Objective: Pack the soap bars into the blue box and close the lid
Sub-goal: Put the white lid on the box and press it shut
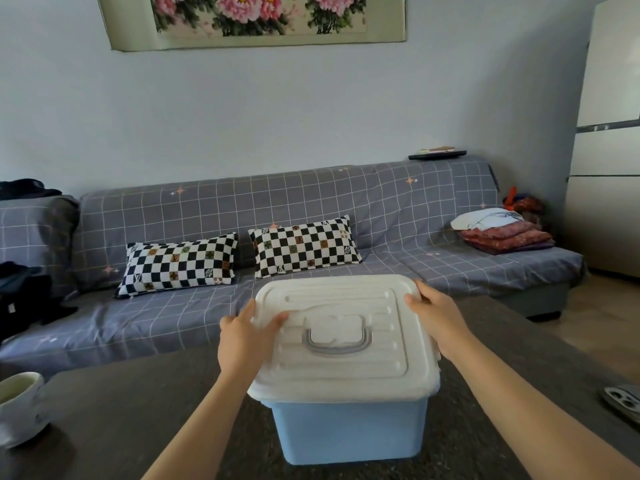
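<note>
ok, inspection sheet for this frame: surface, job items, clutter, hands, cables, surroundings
Surface: dark table, speckled top.
Job's things: blue box stands on the table; white lid sits on top, handle folded flat. Soap bars: not visible.
Clutter: white cup at the left edge; a grey object at the right edge, partly cut off.
Hands: left hand grips the lid's left edge; right hand grips its right edge.
Cables: nothing seen.
Surroundings: grey checked sofa with two checkered pillows, folded cloths, flower painting, white cabinet.

Blue box upright on table, white lid on top.
</note>
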Demonstrator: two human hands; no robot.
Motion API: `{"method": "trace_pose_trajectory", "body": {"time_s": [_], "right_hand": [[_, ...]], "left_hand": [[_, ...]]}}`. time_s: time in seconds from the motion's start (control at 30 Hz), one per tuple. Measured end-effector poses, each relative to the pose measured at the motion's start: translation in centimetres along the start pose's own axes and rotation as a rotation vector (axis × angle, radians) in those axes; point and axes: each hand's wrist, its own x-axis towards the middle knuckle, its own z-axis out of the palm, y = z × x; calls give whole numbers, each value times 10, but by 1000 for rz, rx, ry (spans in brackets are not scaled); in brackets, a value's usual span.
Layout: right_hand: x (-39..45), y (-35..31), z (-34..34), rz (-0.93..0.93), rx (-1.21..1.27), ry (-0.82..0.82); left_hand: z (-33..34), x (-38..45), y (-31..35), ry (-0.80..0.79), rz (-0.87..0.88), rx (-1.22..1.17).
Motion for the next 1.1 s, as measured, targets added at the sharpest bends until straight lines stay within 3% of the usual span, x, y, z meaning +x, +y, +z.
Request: {"method": "trace_pose_trajectory", "body": {"time_s": [0.17, 0.33, 0.7, 1.1], "right_hand": [[30, 21, 9, 40, -202, -91], [46, 40, 12, 91, -244, -169], [48, 64, 19, 94, -383, -250], [34, 73, 20, 116, -410, -262]], "left_hand": [[17, 14, -13, -66, 10, 124], [38, 32, -39, -157, -48, 91], [52, 35, -53, -189, -100, 169], [53, 27, -59, -220, -141, -80]]}}
